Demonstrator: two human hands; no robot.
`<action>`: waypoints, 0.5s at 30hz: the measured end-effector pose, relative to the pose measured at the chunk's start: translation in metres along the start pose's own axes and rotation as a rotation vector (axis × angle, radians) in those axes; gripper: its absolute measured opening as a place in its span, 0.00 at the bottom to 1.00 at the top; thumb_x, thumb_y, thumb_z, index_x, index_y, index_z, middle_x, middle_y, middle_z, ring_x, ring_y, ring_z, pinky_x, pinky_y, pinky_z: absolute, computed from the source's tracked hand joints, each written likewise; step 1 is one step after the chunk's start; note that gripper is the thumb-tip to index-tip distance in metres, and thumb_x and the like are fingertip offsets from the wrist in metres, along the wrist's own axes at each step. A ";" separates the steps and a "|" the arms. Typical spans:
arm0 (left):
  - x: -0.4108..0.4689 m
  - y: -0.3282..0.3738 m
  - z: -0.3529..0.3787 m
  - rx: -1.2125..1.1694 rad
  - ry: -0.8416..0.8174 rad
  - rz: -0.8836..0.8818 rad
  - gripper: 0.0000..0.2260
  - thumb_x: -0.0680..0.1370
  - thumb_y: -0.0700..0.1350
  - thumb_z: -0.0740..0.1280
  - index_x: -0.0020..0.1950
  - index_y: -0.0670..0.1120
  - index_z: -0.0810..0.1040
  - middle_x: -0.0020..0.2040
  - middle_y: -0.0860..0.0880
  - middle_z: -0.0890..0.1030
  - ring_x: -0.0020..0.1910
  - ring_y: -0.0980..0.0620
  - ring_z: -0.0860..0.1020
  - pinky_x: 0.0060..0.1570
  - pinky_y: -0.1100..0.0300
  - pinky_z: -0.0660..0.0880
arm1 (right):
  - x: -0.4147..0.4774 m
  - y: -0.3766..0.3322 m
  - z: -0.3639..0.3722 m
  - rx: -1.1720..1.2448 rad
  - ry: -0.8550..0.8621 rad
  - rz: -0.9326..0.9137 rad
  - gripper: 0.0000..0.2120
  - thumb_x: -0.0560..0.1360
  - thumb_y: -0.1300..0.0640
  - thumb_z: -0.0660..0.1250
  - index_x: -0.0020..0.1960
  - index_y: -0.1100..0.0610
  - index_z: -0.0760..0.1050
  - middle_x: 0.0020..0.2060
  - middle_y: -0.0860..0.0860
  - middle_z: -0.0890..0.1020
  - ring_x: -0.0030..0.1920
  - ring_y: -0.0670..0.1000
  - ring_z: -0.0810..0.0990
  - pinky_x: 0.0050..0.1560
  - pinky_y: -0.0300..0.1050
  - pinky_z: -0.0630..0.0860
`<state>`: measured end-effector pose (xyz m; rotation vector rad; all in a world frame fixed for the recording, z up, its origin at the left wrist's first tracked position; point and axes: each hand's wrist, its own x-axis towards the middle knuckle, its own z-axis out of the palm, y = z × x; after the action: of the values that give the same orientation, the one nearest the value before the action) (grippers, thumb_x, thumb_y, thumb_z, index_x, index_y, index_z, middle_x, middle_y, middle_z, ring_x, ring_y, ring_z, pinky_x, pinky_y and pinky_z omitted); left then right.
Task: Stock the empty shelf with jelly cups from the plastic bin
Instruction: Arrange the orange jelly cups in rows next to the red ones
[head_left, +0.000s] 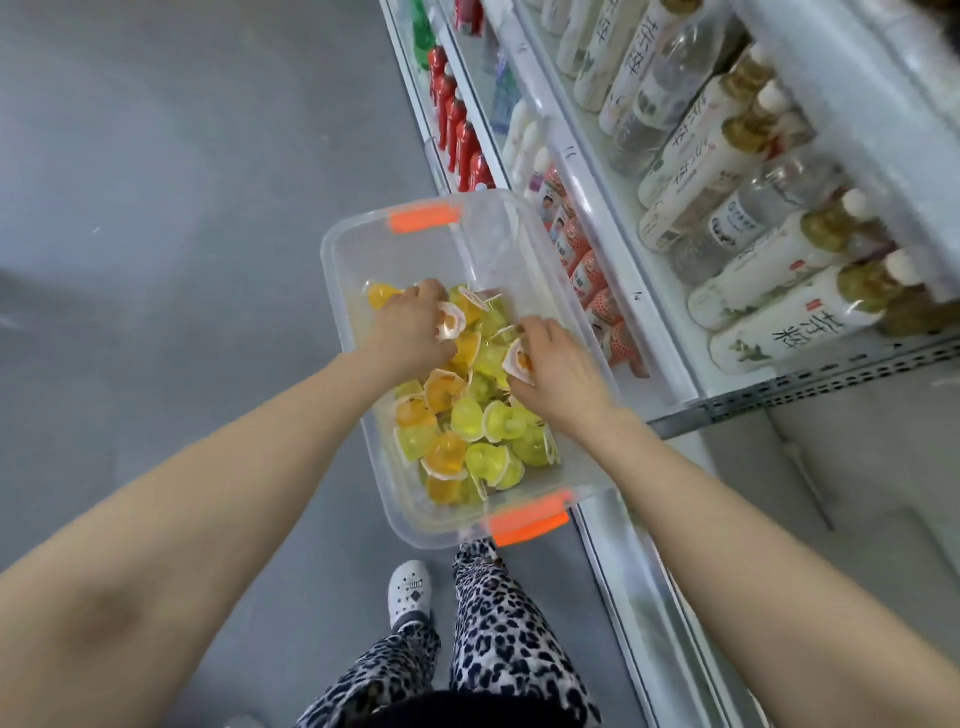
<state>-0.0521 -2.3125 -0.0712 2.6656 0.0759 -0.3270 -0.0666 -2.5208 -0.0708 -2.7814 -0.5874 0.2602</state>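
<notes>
Reaching into the plastic bin. Left hand pinches an orange jelly cup, right hand grips another cup.

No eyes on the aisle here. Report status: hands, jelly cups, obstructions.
Both down in plastic bin: left hand and right hand each gripping one of the jelly cups. Rest piled loose in bin. Nothing covering the pile.

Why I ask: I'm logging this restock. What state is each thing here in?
plastic bin: lid off, partly filled with cups.
jelly cups: sealed, heaped loosely in the bin.
left hand: in the bin, fingers curled round a cup.
right hand: in the bin, gripping a cup.
bottles: capped, packed in rows.
</notes>
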 end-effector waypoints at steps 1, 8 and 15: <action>-0.007 0.002 -0.006 -0.007 0.002 0.029 0.25 0.71 0.47 0.71 0.66 0.46 0.69 0.58 0.42 0.77 0.57 0.40 0.75 0.54 0.52 0.70 | -0.007 -0.002 -0.007 -0.002 0.030 0.016 0.26 0.70 0.55 0.72 0.64 0.59 0.68 0.55 0.58 0.75 0.53 0.61 0.76 0.49 0.51 0.72; -0.051 0.027 -0.038 0.000 0.055 0.298 0.23 0.73 0.50 0.71 0.67 0.49 0.74 0.58 0.43 0.78 0.59 0.40 0.73 0.58 0.51 0.68 | -0.075 -0.007 -0.061 0.026 0.271 0.140 0.24 0.69 0.53 0.72 0.60 0.59 0.69 0.53 0.58 0.77 0.52 0.61 0.76 0.47 0.51 0.72; -0.087 0.095 -0.046 -0.026 0.045 0.557 0.27 0.69 0.61 0.63 0.64 0.48 0.76 0.57 0.44 0.80 0.59 0.41 0.74 0.61 0.51 0.69 | -0.175 -0.001 -0.111 -0.053 0.466 0.286 0.22 0.71 0.50 0.71 0.59 0.58 0.71 0.53 0.55 0.77 0.53 0.58 0.75 0.49 0.52 0.73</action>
<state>-0.1161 -2.3772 0.0310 2.5350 -0.6306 -0.0815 -0.1990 -2.6198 0.0543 -2.8253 -0.0840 -0.3452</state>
